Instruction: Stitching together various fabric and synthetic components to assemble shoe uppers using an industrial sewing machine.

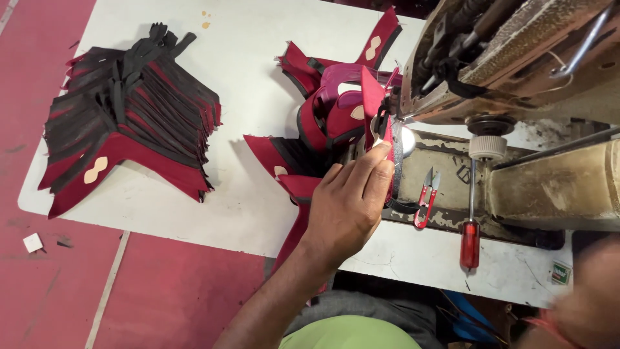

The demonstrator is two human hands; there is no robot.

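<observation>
My left hand [349,203] pinches a red and black cut piece [374,110] and holds it upright against the needle area of the sewing machine [516,71]. Under and behind the hand lies a loose heap of sewn red and black pieces [323,97], some with cream oval patches. My right hand [584,304] shows only as a blur at the bottom right corner, away from the work; whether it holds anything cannot be seen.
A fanned stack of red and black cut pieces [129,123] lies at the left of the white table [245,213]. Red thread snips [426,194] and a red-handled screwdriver [470,232] lie on the machine bed. Red floor lies beyond the table's edge.
</observation>
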